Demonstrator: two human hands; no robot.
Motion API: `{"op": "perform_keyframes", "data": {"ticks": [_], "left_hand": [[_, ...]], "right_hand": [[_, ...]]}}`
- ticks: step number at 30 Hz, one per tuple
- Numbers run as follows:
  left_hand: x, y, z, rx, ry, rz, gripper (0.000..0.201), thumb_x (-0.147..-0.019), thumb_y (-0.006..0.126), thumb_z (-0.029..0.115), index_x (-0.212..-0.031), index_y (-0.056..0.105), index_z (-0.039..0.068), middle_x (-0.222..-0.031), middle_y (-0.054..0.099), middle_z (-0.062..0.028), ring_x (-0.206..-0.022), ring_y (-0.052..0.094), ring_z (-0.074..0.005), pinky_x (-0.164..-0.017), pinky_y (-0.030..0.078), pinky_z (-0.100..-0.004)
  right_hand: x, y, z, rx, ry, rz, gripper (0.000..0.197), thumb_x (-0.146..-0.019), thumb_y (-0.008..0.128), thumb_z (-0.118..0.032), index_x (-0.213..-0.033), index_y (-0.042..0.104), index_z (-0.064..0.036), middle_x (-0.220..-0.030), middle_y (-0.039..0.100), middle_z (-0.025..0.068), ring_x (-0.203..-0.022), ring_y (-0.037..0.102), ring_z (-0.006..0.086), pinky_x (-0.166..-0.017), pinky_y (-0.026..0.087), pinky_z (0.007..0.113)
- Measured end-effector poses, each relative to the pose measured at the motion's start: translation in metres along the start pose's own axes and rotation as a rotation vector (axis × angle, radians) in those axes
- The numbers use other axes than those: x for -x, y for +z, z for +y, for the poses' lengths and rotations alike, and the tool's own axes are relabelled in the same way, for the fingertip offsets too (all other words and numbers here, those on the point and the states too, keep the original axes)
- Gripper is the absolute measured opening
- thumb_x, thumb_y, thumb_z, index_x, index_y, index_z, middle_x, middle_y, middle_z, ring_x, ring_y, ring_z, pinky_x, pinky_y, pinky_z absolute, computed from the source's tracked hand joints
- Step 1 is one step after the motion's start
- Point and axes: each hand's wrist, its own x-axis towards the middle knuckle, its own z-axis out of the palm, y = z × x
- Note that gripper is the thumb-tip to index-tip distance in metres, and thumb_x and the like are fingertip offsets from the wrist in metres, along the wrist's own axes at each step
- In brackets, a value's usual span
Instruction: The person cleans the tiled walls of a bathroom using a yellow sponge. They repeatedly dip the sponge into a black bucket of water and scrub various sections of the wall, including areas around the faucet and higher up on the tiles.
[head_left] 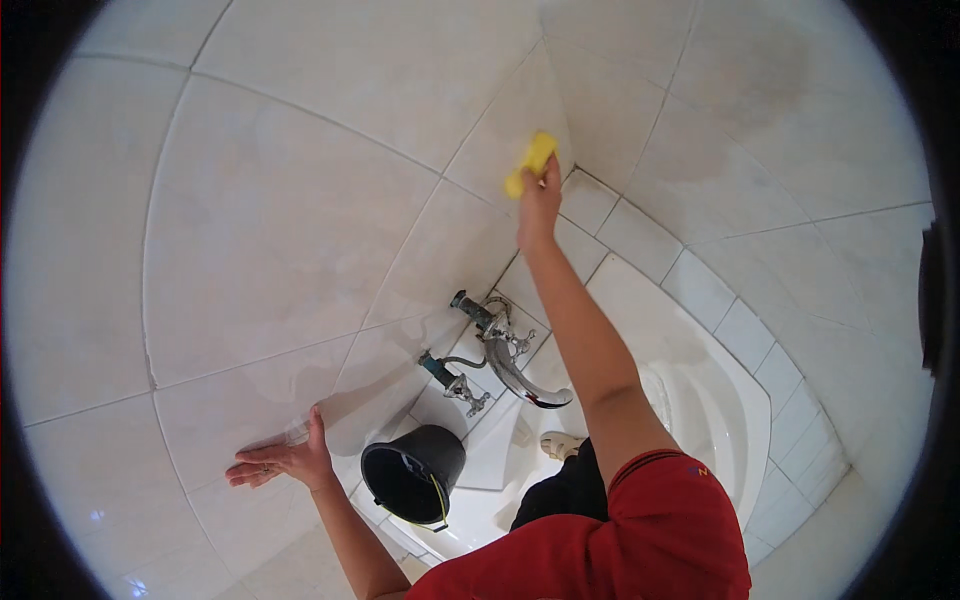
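Observation:
My right hand (538,205) is raised high and grips a yellow sponge (531,163), pressing it against the pale wall tiles (300,180) near the corner where two walls meet. My left hand (280,462) lies flat with its fingers spread on the wet lower tiles, holding nothing. Damp patches darken the tiles between the two hands. My red sleeve (640,530) fills the lower edge.
A chrome tap with two valves (495,352) juts from the wall below the sponge. A black bucket (413,472) stands on the rim of a white corner bathtub (720,400). My foot in a light sandal (560,444) rests in the tub.

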Motion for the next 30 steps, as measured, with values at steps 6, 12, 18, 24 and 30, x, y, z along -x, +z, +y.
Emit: {"op": "perform_keyframes", "data": {"ticks": [6,12,18,24,30], "left_hand": [[0.0,-0.001,0.0,-0.013,-0.012,0.0,0.145,-0.057,0.07,0.077,-0.146,-0.016,0.003,-0.149,-0.026,-0.0257,-0.134,-0.027,-0.0488,-0.094,-0.009,-0.0751],[0.001,0.0,-0.002,-0.026,-0.02,0.022,0.141,-0.058,0.067,0.079,-0.148,-0.014,0.007,-0.151,-0.025,-0.0211,-0.136,-0.026,-0.0467,-0.086,0.0,-0.0822],[-0.001,0.002,-0.001,-0.018,-0.009,0.034,0.141,-0.057,0.065,0.081,-0.148,-0.012,0.006,-0.151,-0.025,-0.0224,-0.136,-0.026,-0.046,-0.087,-0.002,-0.0816],[-0.003,0.004,-0.003,-0.017,0.025,0.07,0.14,-0.057,0.065,0.081,-0.149,-0.009,0.004,-0.151,-0.022,-0.024,-0.137,-0.025,-0.0461,-0.087,-0.003,-0.0816],[0.002,0.004,-0.002,-0.043,-0.004,0.046,0.141,-0.057,0.066,0.081,-0.149,-0.008,0.004,-0.151,-0.021,-0.0253,-0.137,-0.024,-0.0464,-0.085,-0.002,-0.0823]], "right_hand": [[0.111,0.01,-0.037,0.529,-0.785,-0.337,0.045,-0.088,0.054,-0.004,-0.132,0.047,-0.0046,-0.127,0.048,0.0154,-0.116,0.045,0.0308,-0.098,0.038,0.041],[0.033,-0.027,0.036,0.161,-0.163,-0.032,0.043,-0.086,0.054,-0.005,-0.129,0.05,-0.0048,-0.123,0.052,0.0139,-0.114,0.05,0.0262,-0.1,0.039,0.037],[-0.06,-0.006,-0.005,0.16,-0.047,0.1,0.051,-0.085,0.05,-0.004,-0.135,0.041,0.0019,-0.119,0.054,0.0171,-0.11,0.053,0.0277,-0.092,0.043,0.038],[-0.015,0.063,-0.117,0.328,-0.586,0.024,0.053,-0.086,0.05,-0.003,-0.138,0.038,-0.0017,-0.123,0.048,0.019,-0.115,0.045,0.0309,-0.098,0.037,0.039],[0.111,0.082,-0.166,0.309,-0.961,-0.412,0.055,-0.075,0.057,0.003,-0.128,0.051,-0.0094,-0.122,0.045,0.0189,-0.117,0.04,0.0385,-0.099,0.034,0.045]]}}
